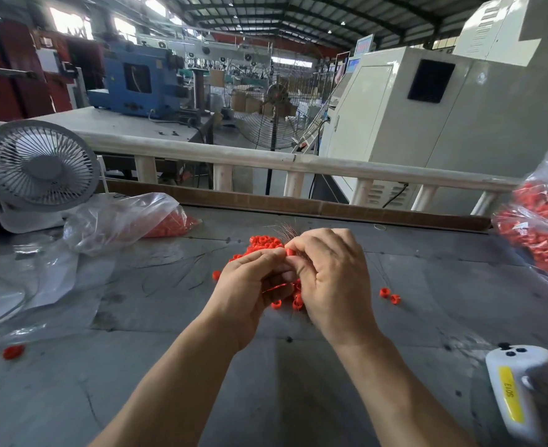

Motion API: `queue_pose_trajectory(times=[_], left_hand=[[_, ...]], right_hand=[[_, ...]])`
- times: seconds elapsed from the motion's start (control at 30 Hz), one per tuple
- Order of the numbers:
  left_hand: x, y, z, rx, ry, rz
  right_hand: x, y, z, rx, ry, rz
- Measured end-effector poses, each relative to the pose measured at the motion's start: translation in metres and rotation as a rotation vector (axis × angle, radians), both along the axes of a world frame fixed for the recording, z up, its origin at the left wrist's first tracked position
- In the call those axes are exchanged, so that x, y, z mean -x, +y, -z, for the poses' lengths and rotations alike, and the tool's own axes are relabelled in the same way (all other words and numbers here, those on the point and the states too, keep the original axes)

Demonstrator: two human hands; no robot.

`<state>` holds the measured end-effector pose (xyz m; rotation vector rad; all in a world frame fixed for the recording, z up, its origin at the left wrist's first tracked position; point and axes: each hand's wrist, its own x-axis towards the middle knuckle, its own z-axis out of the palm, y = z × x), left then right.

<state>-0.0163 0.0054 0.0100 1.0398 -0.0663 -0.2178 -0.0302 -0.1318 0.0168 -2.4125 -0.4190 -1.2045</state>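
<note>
My two hands meet above a pile of small red plastic rings [264,242] on the grey table [201,366]. My left hand [245,291] pinches one red ring [289,252] with thumb and fingers. My right hand [332,279] is curled round a bundle of thin copper-coloured wires [285,232] whose ends fan out above the fingers, right at the pinched ring. More red rings lie under the hands, partly hidden.
A small white desk fan [37,171] stands at the left beside a clear bag of red rings [169,225]. Another bag of red parts [540,233] sits at the right edge. Two loose rings [389,295] and a white device with a yellow label [513,395] lie right.
</note>
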Motion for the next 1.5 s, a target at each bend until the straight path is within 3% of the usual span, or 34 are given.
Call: queue_pose_trajectory(times=[0.17, 0.4, 0.53, 0.77, 1.0, 1.37, 1.5], left_hand=[[0.001, 0.000, 0.000, 0.014, -0.035, -0.071], [0.000, 0.001, 0.003, -0.123, -0.118, -0.069], [-0.001, -0.001, 0.006, -0.413, -0.201, -0.200], [-0.003, 0.013, 0.007, -0.912, -0.260, -0.494], [-0.005, 0.016, 0.009, -1.432, -0.272, -0.474], [-0.006, 0.018, 0.017, -1.567, -0.307, -0.416], [-0.007, 0.018, 0.019, -1.587, -0.327, -0.412]], right_hand=[[0.005, 0.004, -0.001, -0.010, 0.129, -0.032], [0.002, -0.004, -0.001, -0.139, 0.162, -0.094], [-0.002, -0.016, 0.000, -0.198, 0.164, 0.043], [-0.007, -0.065, 0.002, -0.359, 0.311, 0.503], [-0.009, -0.091, 0.012, -0.146, 0.616, 0.768], [-0.010, -0.094, 0.014, -0.081, 0.796, 0.832], [-0.010, -0.084, 0.011, -0.100, 0.628, 0.657]])
